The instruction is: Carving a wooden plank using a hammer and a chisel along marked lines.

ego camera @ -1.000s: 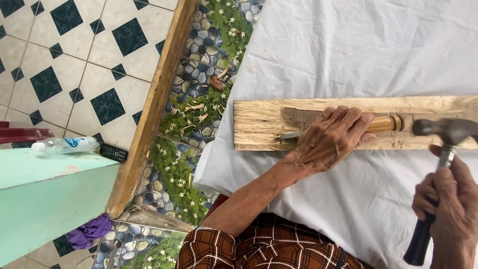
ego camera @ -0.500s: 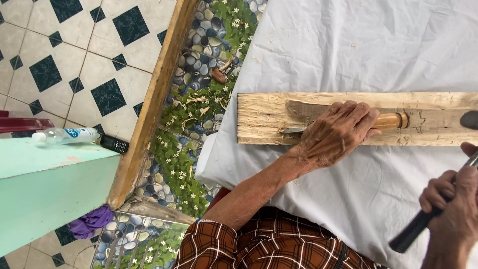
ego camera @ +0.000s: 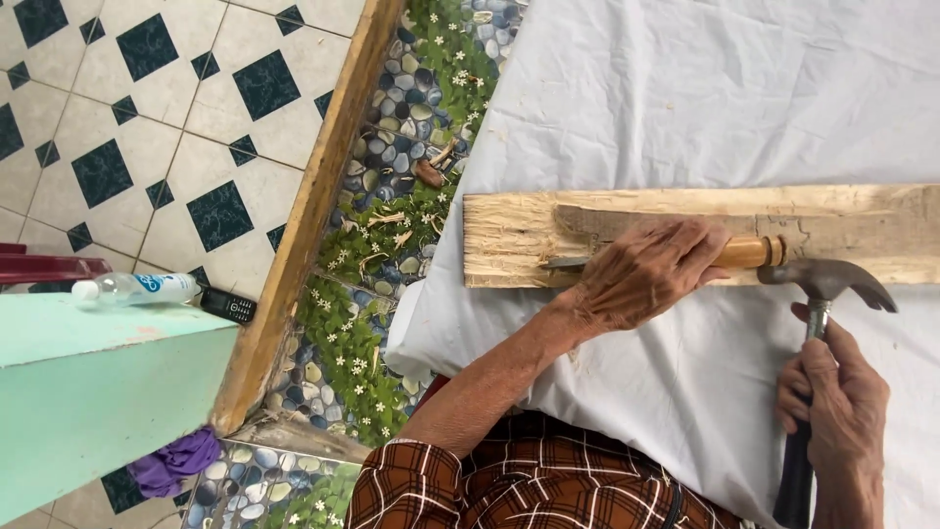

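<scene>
the left hand (ego camera: 641,274) is clenched around a chisel (ego camera: 676,257), covering most of its shaft. only the wooden handle end with its metal ring shows past the fingers on the right, and the blade tip shows on the left, lying flat against the plank (ego camera: 685,230). the plank lies across a white cloth (ego camera: 685,98), long axis left to right, with a splintered, rough left end and a shallow recess cut into its face beside the blade.

the right hand (ego camera: 832,402) is clenched around the dark handle of a hammer (ego camera: 818,284). the handle runs upward from the lower right edge of the view. the metal head sits at the chisel's handle end, its face touching or just beside the ring; which of the two cannot be told. the claw points right and hangs over the plank's lower edge.

a checked sleeve or garment (ego camera: 509,480) shows at the bottom edge. left of the cloth, a strip of pebble-and-flower patterned flooring (ego camera: 392,225) holds scattered wood chips. a wooden beam (ego camera: 313,206) runs diagonally beside it, with patterned tiles (ego camera: 147,127) beyond. at far left, a plastic bottle (ego camera: 137,288) and a small black phone (ego camera: 227,305) lie at the edge of a pale green surface (ego camera: 88,392). a purple cloth (ego camera: 174,458) lies below that surface.
</scene>
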